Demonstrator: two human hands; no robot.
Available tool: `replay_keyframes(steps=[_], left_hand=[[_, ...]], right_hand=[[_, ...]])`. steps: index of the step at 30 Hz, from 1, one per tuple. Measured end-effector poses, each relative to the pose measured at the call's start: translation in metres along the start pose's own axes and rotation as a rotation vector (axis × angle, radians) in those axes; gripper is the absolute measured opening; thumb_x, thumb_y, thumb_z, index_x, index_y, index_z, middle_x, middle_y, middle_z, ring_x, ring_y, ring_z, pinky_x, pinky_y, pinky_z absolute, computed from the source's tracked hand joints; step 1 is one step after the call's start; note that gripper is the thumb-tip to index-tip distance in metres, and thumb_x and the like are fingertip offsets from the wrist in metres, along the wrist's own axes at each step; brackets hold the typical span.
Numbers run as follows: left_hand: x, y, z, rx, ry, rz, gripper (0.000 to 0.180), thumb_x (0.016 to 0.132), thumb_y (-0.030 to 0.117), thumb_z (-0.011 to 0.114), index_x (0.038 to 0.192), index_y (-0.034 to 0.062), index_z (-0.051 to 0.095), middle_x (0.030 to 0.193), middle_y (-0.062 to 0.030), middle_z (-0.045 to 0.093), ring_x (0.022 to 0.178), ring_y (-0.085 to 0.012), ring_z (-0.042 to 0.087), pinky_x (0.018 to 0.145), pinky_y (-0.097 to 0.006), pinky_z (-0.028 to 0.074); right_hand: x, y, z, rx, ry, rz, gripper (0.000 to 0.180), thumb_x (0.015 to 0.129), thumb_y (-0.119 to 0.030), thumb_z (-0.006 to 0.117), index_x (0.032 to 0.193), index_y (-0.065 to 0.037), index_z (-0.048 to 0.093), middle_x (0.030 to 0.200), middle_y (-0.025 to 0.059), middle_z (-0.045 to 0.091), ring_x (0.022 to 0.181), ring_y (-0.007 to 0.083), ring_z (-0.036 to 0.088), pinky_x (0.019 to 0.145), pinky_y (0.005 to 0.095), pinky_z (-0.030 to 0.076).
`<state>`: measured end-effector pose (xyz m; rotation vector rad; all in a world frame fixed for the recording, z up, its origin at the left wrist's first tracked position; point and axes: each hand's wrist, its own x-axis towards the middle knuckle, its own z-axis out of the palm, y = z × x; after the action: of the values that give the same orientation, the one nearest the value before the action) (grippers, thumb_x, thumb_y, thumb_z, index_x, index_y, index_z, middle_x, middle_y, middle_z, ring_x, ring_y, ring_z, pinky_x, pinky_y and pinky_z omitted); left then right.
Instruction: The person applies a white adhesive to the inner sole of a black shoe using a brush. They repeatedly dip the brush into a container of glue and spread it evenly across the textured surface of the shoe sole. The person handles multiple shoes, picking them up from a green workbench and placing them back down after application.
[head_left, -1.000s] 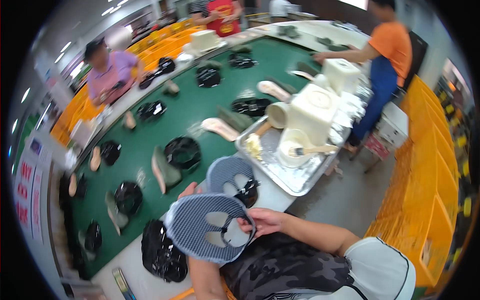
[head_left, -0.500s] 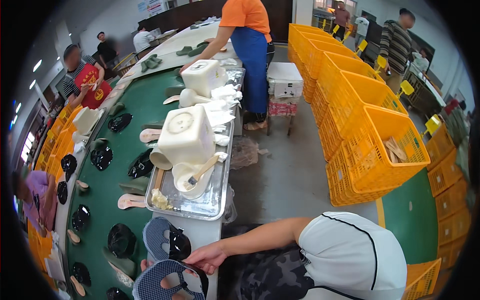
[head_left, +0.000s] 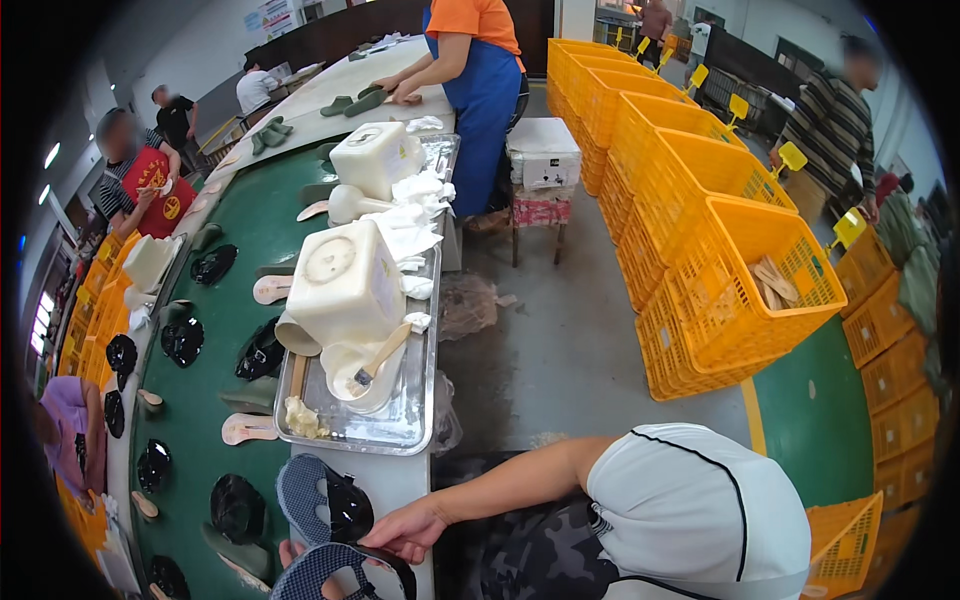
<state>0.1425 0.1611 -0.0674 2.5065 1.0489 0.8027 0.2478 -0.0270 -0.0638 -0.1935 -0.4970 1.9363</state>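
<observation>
At the lower edge, my right hand (head_left: 408, 530) pinches the rim of a near shoe piece (head_left: 300, 575), which has a blue-grey checked face with cut-outs and a black edge. Only fingertips of my left hand (head_left: 289, 553) show at that piece's left side, closed around it; the rest is hidden behind it. Just beyond lies a second shoe piece (head_left: 303, 497), checked with a glossy black part, on the pale table edge. A metal tray (head_left: 400, 440) farther off carries a white cup (head_left: 345, 368) with a brush (head_left: 385, 352) in it.
A white square container (head_left: 335, 285) stands upside down on the tray, beside crumpled white cloths (head_left: 410, 235). Glossy black uppers (head_left: 238, 508) and green shoe forms lie along the green belt (head_left: 190, 400). Stacked yellow crates (head_left: 720, 300) line the right. A co-worker in a blue apron (head_left: 490, 110) stands ahead.
The view has shifted slightly, and my hands keep their hold on the near shoe piece. The co-worker ahead now has both hands at the green forms. A person in stripes has moved right.
</observation>
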Motion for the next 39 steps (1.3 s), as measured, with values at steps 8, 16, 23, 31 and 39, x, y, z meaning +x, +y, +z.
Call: replay_keyframes(steps=[8, 16, 23, 31, 39], left_hand=[[-0.001, -0.004, 0.002, 0.001, 0.003, 0.004, 0.030, 0.081, 0.015, 0.055, 0.106, -0.0016, 0.055, 0.098, -0.0156, 0.060, 0.088, -0.0274, 0.057, 0.079, -0.036, 0.044], [-0.005, -0.025, -0.011, 0.003, 0.028, -0.002, 0.030, 0.080, 0.015, 0.056, 0.105, -0.0016, 0.056, 0.097, -0.0161, 0.061, 0.088, -0.0285, 0.057, 0.079, -0.037, 0.044], [-0.007, -0.022, -0.019, 0.029, 0.047, -0.038, 0.030, 0.079, 0.015, 0.057, 0.104, -0.0017, 0.056, 0.097, -0.0165, 0.061, 0.088, -0.0295, 0.057, 0.078, -0.038, 0.044], [-0.008, -0.013, -0.020, 0.050, 0.078, -0.068, 0.023, 0.081, 0.014, 0.056, 0.100, 0.0016, 0.058, 0.093, -0.0121, 0.062, 0.088, -0.0277, 0.055, 0.086, -0.038, 0.037], [-0.004, -0.007, -0.020, 0.056, 0.082, -0.139, 0.021, 0.081, 0.013, 0.056, 0.098, 0.0010, 0.059, 0.092, -0.0125, 0.061, 0.087, -0.0277, 0.055, 0.085, -0.037, 0.038]], right_hand=[[-0.002, 0.001, 0.001, -0.003, 0.001, 0.013, 0.035, 0.090, -0.044, 0.045, 0.088, -0.013, 0.060, 0.055, -0.0083, 0.042, 0.042, 0.0018, 0.023, 0.039, 0.0168, 0.021], [-0.008, 0.002, -0.005, 0.008, 0.053, -0.028, 0.032, 0.093, -0.037, 0.042, 0.103, -0.009, 0.052, 0.079, -0.0019, 0.057, 0.045, 0.0005, 0.024, 0.039, 0.0152, 0.022], [-0.049, -0.034, 0.045, 0.024, 0.056, -0.161, 0.033, 0.091, -0.036, 0.047, 0.106, -0.008, 0.050, 0.089, 0.0031, 0.059, 0.050, 0.0020, 0.034, 0.044, 0.0166, 0.031], [-0.085, -0.225, 0.082, -0.559, 0.397, -0.695, 0.032, 0.090, -0.033, 0.050, 0.106, -0.005, 0.051, 0.094, 0.0044, 0.058, 0.080, 0.0137, 0.058, 0.073, 0.0271, 0.048], [-0.090, -0.433, 0.021, -1.667, 1.279, -0.518, 0.029, 0.082, -0.032, 0.062, 0.081, -0.005, 0.051, 0.068, 0.0007, 0.053, 0.057, 0.0072, 0.053, 0.052, 0.0205, 0.045]])
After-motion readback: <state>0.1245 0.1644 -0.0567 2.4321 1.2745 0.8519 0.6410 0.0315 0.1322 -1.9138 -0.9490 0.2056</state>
